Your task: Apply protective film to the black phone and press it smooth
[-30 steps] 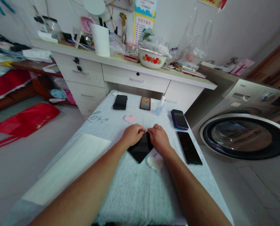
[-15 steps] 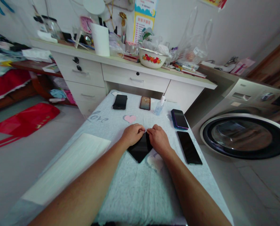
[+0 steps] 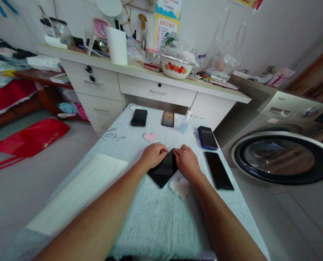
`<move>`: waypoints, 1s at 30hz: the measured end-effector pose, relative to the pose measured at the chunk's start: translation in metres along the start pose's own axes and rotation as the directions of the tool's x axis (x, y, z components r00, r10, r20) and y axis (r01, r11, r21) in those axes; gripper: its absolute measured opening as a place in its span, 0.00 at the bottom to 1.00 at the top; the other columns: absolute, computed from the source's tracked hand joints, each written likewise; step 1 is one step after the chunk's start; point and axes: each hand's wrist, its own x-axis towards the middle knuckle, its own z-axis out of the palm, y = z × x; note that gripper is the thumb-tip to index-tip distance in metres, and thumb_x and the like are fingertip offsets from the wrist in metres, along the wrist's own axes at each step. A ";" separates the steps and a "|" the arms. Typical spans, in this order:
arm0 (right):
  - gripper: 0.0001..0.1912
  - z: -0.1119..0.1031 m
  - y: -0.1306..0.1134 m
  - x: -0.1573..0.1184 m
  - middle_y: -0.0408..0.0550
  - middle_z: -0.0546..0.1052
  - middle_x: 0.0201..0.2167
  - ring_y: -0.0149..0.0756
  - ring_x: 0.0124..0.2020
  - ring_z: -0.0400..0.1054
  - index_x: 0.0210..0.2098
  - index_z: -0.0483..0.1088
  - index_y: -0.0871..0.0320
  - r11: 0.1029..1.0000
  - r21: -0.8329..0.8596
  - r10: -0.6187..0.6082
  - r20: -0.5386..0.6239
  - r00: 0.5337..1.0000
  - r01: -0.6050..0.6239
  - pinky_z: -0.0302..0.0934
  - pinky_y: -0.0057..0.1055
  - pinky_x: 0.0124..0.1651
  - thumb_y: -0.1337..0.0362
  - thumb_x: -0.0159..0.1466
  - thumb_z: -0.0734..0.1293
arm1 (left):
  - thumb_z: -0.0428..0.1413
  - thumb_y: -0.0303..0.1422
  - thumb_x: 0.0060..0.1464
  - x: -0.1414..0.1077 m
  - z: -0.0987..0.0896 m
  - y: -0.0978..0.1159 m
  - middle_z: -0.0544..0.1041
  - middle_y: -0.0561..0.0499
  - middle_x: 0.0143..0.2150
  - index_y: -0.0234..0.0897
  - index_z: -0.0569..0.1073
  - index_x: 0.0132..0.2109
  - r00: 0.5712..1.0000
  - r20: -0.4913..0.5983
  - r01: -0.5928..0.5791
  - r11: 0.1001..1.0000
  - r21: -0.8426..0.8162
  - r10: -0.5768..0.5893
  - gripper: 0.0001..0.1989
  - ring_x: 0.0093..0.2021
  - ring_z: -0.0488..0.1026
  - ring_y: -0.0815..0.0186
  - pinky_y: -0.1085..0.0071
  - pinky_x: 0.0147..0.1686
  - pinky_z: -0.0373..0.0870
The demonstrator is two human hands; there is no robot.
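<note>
A black smartphone (image 3: pixel 162 172) lies screen up and slanted on the cloth-covered table, between my two hands. My left hand (image 3: pixel 153 155) is closed at its upper left edge, with the fingers curled and the thumb against the rim. Over at the far right corner, the fingertips of my right hand (image 3: pixel 187 161) pinch the phone's edge. Whether a thin film lies between those fingertips cannot be made out. Another black phone (image 3: pixel 219 171) rests to the right of my right hand, and a stack of phones (image 3: pixel 207 137) sits beyond it.
Toward the far edge of the table (image 3: pixel 150 224) are a black phone (image 3: pixel 139 118), a brownish phone (image 3: pixel 168 119) and a clear spray bottle (image 3: pixel 184 123). A white sheet (image 3: pixel 79 195) lies at left. Behind stands a cluttered desk (image 3: pixel 156 87); a washing machine (image 3: pixel 283 134) is at right.
My right hand has shifted slightly right, widening the gap between my hands and showing more of the phone's far corner. My left hand stays nearly in place.
</note>
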 end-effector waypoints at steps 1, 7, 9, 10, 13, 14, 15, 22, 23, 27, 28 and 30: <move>0.16 -0.001 0.000 -0.001 0.51 0.71 0.36 0.37 0.41 0.64 0.38 0.75 0.57 1.000 0.001 0.005 0.001 1.000 -0.005 0.53 0.30 0.44 0.65 0.70 0.56 | 0.54 0.28 0.53 0.000 0.000 0.000 0.76 0.51 0.34 0.37 0.77 0.35 1.000 0.000 0.001 1.000 -0.001 -0.001 0.07 0.37 0.72 0.66 0.71 0.37 0.65; 0.15 -0.006 -0.001 -0.003 0.51 0.71 0.37 0.37 0.41 0.64 0.39 0.75 0.57 1.000 0.009 0.030 0.033 0.999 -0.030 0.53 0.30 0.46 0.66 0.69 0.56 | 0.54 0.28 0.53 0.000 0.000 0.001 0.76 0.51 0.34 0.37 0.77 0.35 1.000 0.011 0.008 1.000 -0.006 -0.008 0.07 0.37 0.72 0.66 0.72 0.36 0.65; 0.15 -0.005 -0.001 -0.003 0.51 0.71 0.37 0.37 0.41 0.64 0.39 0.75 0.57 1.000 0.010 0.028 0.029 0.999 -0.029 0.53 0.30 0.45 0.66 0.69 0.56 | 0.54 0.28 0.53 0.000 -0.001 0.001 0.76 0.51 0.34 0.37 0.78 0.35 1.000 0.009 0.007 1.000 -0.003 -0.007 0.07 0.37 0.72 0.66 0.72 0.37 0.65; 0.15 -0.004 -0.001 -0.003 0.51 0.71 0.37 0.37 0.41 0.64 0.39 0.75 0.57 1.000 0.010 0.026 0.026 0.999 -0.026 0.53 0.30 0.46 0.66 0.69 0.56 | 0.54 0.27 0.53 0.000 -0.001 0.001 0.76 0.51 0.34 0.37 0.78 0.35 1.000 0.008 0.007 1.000 0.000 -0.007 0.08 0.37 0.72 0.66 0.72 0.37 0.65; 0.16 -0.001 -0.001 -0.002 0.51 0.71 0.37 0.37 0.42 0.64 0.38 0.75 0.58 1.000 0.010 0.008 0.016 1.000 -0.008 0.54 0.30 0.46 0.66 0.70 0.56 | 0.53 0.28 0.53 0.000 -0.001 0.001 0.77 0.51 0.35 0.38 0.78 0.35 1.000 0.005 0.001 1.000 0.006 -0.001 0.08 0.37 0.73 0.65 0.71 0.38 0.66; 0.16 0.000 -0.002 -0.001 0.51 0.71 0.37 0.37 0.42 0.64 0.38 0.75 0.58 1.000 0.009 0.002 0.013 1.000 -0.002 0.54 0.30 0.46 0.66 0.70 0.55 | 0.53 0.28 0.53 0.000 -0.001 0.001 0.77 0.51 0.35 0.38 0.78 0.35 1.000 0.004 -0.001 1.000 0.007 0.001 0.08 0.37 0.73 0.65 0.71 0.38 0.66; 0.16 0.001 -0.002 -0.001 0.51 0.71 0.37 0.37 0.42 0.64 0.38 0.75 0.58 1.000 0.008 -0.005 0.011 1.000 0.004 0.54 0.30 0.46 0.66 0.70 0.55 | 0.53 0.28 0.53 0.000 -0.001 0.001 0.77 0.51 0.36 0.38 0.78 0.35 1.000 0.003 -0.003 1.000 0.008 0.003 0.08 0.38 0.73 0.65 0.71 0.38 0.66; 0.15 0.005 -0.006 0.002 0.52 0.71 0.37 0.38 0.41 0.63 0.39 0.75 0.58 0.999 0.007 -0.040 0.010 0.999 0.040 0.54 0.31 0.46 0.66 0.69 0.56 | 0.50 0.27 0.55 0.001 0.002 -0.001 0.78 0.50 0.37 0.38 0.77 0.35 1.000 -0.009 -0.008 1.000 0.022 0.008 0.10 0.40 0.73 0.64 0.69 0.42 0.68; 0.15 0.006 -0.006 0.003 0.52 0.71 0.37 0.38 0.41 0.63 0.39 0.75 0.58 0.999 0.007 -0.047 0.008 0.999 0.047 0.54 0.31 0.46 0.66 0.69 0.56 | 0.50 0.27 0.55 0.001 0.002 -0.001 0.78 0.50 0.37 0.38 0.77 0.36 1.000 -0.011 -0.009 1.000 0.023 0.009 0.10 0.41 0.74 0.64 0.69 0.43 0.68; 0.16 0.009 -0.009 0.005 0.51 0.70 0.37 0.38 0.41 0.63 0.39 0.75 0.58 0.997 0.005 -0.076 -0.005 0.997 0.076 0.53 0.31 0.45 0.66 0.70 0.55 | 0.49 0.27 0.56 0.002 0.003 -0.003 0.78 0.49 0.39 0.38 0.77 0.38 1.000 -0.013 -0.009 1.000 0.022 0.010 0.11 0.43 0.74 0.63 0.69 0.45 0.67; 0.16 0.009 -0.010 0.005 0.51 0.70 0.37 0.38 0.41 0.62 0.39 0.75 0.57 0.996 0.007 -0.085 -0.006 0.996 0.085 0.53 0.31 0.45 0.66 0.70 0.55 | 0.49 0.27 0.56 0.002 0.003 -0.003 0.79 0.49 0.40 0.38 0.77 0.38 1.000 -0.014 -0.008 1.000 0.021 0.009 0.12 0.44 0.74 0.63 0.69 0.45 0.67; 0.15 0.009 -0.012 0.005 0.51 0.70 0.37 0.38 0.41 0.62 0.40 0.75 0.57 0.994 0.019 -0.108 -0.007 0.994 0.108 0.54 0.31 0.45 0.67 0.69 0.56 | 0.48 0.27 0.57 0.002 0.003 -0.003 0.79 0.49 0.40 0.38 0.77 0.39 1.000 -0.019 -0.002 1.000 0.019 0.003 0.12 0.44 0.74 0.63 0.68 0.45 0.68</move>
